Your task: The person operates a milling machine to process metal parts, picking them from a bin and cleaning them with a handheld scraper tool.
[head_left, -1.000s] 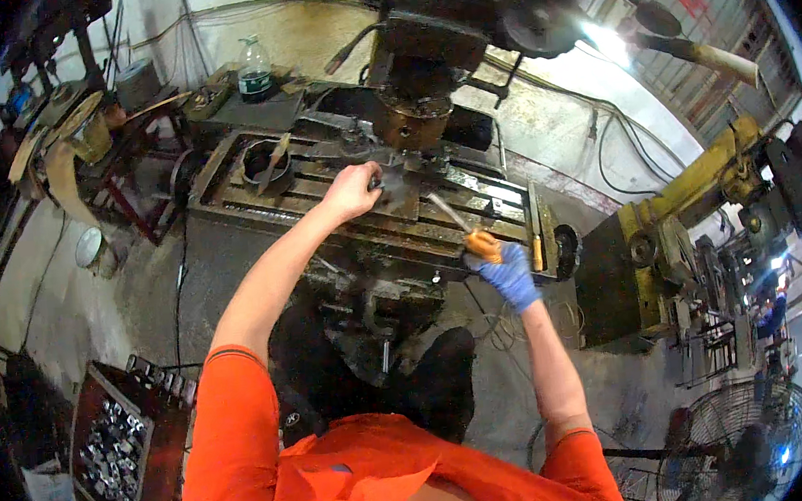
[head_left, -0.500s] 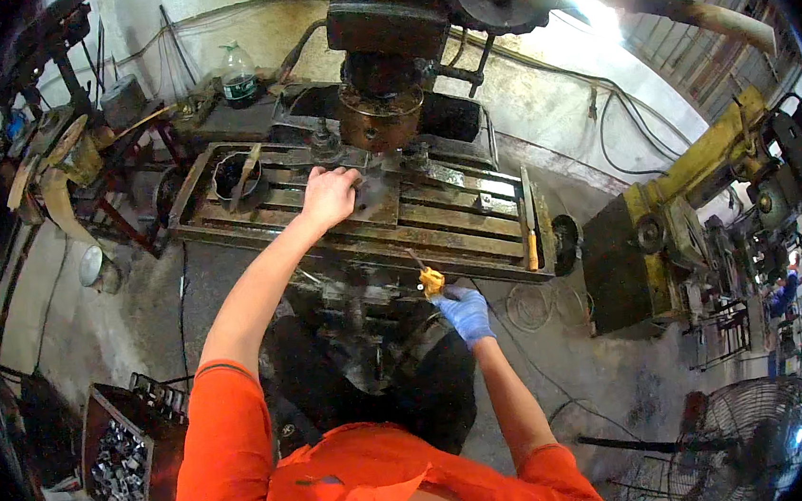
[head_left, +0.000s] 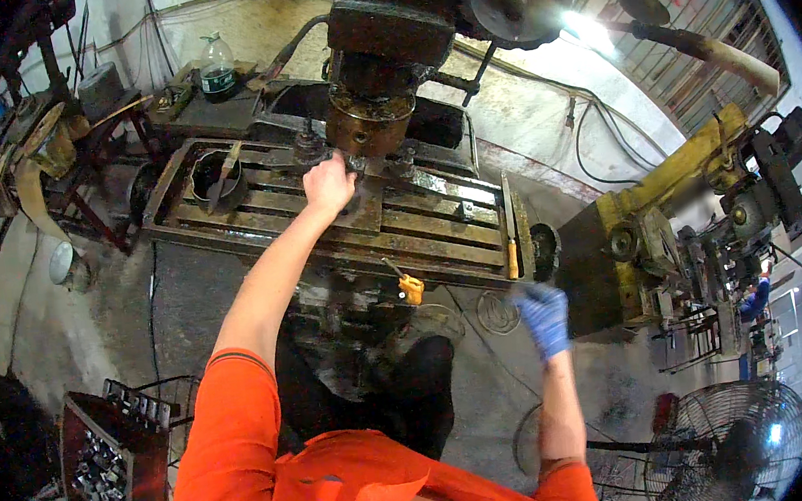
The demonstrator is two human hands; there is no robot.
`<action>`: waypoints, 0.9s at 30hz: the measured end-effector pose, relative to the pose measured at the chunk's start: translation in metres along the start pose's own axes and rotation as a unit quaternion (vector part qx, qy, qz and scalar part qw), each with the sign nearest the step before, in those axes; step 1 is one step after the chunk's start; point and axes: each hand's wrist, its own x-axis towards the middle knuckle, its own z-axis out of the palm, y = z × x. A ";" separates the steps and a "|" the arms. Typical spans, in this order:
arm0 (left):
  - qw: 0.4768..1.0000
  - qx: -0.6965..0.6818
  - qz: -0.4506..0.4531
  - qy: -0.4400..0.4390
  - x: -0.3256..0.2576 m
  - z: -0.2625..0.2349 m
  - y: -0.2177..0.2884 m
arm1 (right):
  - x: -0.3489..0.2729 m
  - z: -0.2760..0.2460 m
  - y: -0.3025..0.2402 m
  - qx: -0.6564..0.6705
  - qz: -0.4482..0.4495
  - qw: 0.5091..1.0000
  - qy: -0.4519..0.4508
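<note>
My bare left hand (head_left: pixel 329 186) is closed just under the spindle head (head_left: pixel 369 124) of a milling machine, above the slotted worktable. Whatever its fingers grip, if anything, is too small and hidden to make out. My right hand (head_left: pixel 545 319), in a blue-and-white glove, is apart from the machine, to the right of the table's front edge, and its fingers are smeared by motion. A yellow-handled lever (head_left: pixel 411 289) sticks out at the front of the table, with no hand on it. A tool with an orange handle (head_left: pixel 512 260) lies at the table's right end.
A dark pot with a brush (head_left: pixel 217 181) stands on the left of the worktable (head_left: pixel 438 238). Small metal parts fill a bin (head_left: pixel 70 413) at lower left. A fan (head_left: pixel 733 446) stands at lower right, a yellow machine (head_left: pixel 630 202) beyond. A plastic jug (head_left: pixel 217 68) sits behind.
My right hand has left the yellow-handled lever and swung to the right. My left hand stays under the spindle head, its fingers more curled. The whole view has shifted slightly.
</note>
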 end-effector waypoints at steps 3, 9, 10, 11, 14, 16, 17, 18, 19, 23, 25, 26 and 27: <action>0.998 -0.055 -0.004 -0.008 0.007 -0.001 -0.005 | 0.044 -0.073 -0.061 0.067 -0.129 0.985 0.093; 0.994 -0.109 0.014 -0.023 0.012 0.001 -0.008 | 0.116 -0.197 -0.234 0.327 -0.437 0.826 0.143; 0.994 -0.109 0.015 -0.019 0.012 0.001 -0.006 | 0.119 -0.218 -0.253 0.410 -0.446 0.792 0.079; 0.994 -0.105 0.011 -0.015 0.012 0.001 -0.008 | 0.118 -0.208 -0.259 0.266 -0.484 0.816 0.171; 0.996 -0.092 -0.003 -0.009 0.009 0.000 -0.008 | 0.113 -0.189 -0.264 0.040 -0.489 0.812 0.316; 0.997 -0.077 -0.006 -0.009 0.009 -0.002 -0.008 | 0.099 -0.183 -0.241 0.444 -0.361 0.806 0.153; 0.998 -0.066 -0.004 -0.009 0.009 -0.003 -0.006 | 0.085 -0.164 -0.226 0.340 -0.403 0.829 0.188; 0.999 -0.045 -0.015 -0.007 0.005 -0.006 -0.015 | 0.080 -0.137 -0.206 0.252 -0.440 0.833 0.221; 0.999 -0.048 -0.011 -0.012 0.006 -0.005 -0.009 | 0.069 -0.128 -0.195 0.164 -0.456 0.828 0.282; 0.999 -0.033 -0.002 -0.003 0.011 0.002 -0.011 | 0.059 -0.104 -0.183 0.147 -0.418 0.814 0.374; 1.000 -0.028 -0.002 0.002 0.011 0.004 -0.012 | 0.058 -0.103 -0.196 0.120 -0.432 0.815 0.367; 1.000 -0.026 -0.004 -0.002 0.010 0.003 -0.010 | 0.060 -0.104 -0.201 0.126 -0.442 0.817 0.348; 1.000 -0.024 -0.005 -0.007 0.010 0.001 -0.008 | 0.063 -0.107 -0.198 0.132 -0.428 0.827 0.340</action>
